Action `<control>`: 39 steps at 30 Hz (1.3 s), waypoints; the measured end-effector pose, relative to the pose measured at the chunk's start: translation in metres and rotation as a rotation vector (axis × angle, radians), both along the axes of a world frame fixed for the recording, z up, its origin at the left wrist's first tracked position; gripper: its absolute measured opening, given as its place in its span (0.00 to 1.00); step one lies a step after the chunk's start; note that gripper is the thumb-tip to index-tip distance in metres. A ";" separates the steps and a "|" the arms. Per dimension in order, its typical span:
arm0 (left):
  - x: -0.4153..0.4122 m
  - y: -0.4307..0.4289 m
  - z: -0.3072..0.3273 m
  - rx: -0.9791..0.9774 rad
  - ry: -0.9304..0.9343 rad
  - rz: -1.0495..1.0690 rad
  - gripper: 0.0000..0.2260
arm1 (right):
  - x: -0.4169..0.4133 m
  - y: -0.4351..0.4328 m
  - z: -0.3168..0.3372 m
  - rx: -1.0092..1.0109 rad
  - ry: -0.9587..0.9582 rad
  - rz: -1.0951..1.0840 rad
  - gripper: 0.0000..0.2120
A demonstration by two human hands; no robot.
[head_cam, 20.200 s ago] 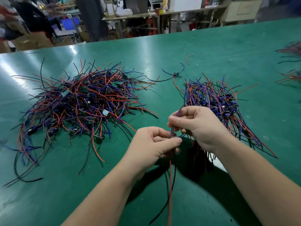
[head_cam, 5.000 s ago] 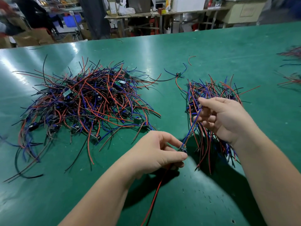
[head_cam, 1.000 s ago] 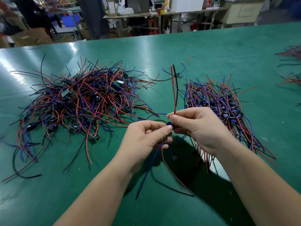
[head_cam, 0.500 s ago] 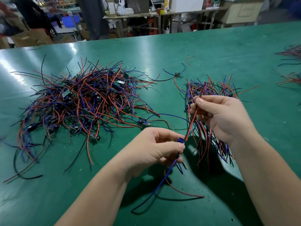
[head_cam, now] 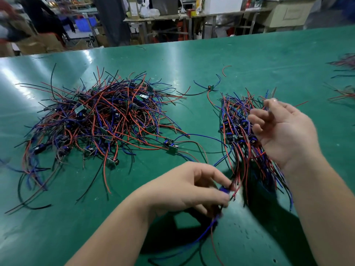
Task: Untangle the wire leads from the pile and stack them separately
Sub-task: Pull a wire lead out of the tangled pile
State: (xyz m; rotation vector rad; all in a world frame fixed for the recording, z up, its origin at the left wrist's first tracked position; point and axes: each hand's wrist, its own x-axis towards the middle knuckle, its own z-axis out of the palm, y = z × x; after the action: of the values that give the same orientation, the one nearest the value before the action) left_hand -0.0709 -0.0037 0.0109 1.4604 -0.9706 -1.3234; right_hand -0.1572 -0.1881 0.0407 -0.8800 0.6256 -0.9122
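Note:
A big tangled pile of red, blue and black wire leads (head_cam: 96,121) lies on the green table at the left. A smaller sorted stack of leads (head_cam: 238,127) lies at the right. My left hand (head_cam: 192,191) pinches one wire lead (head_cam: 223,190) by its small blue part near the table's front; its blue and red wires trail down toward me. My right hand (head_cam: 282,131) hovers over the sorted stack with fingers loosely spread and nothing in it.
One loose lead (head_cam: 210,87) lies between the two heaps at the back, and another with a small board (head_cam: 172,145) lies at the big pile's right edge. More wires (head_cam: 343,77) lie at the far right edge. Benches and boxes stand beyond the table.
My right hand has let go of the red wire it was pulling and has opened above the sorted stack. My left hand still holds the lead, slightly lower.

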 end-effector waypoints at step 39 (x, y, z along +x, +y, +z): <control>0.010 -0.012 -0.003 -0.408 0.083 0.566 0.06 | 0.005 0.036 -0.011 -0.243 0.214 0.671 0.03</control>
State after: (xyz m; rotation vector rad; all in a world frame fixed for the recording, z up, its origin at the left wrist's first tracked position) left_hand -0.0612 -0.0156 0.0083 1.2253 -0.6529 -0.7166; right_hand -0.1517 -0.1526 0.0299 -1.3132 0.3576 -0.2883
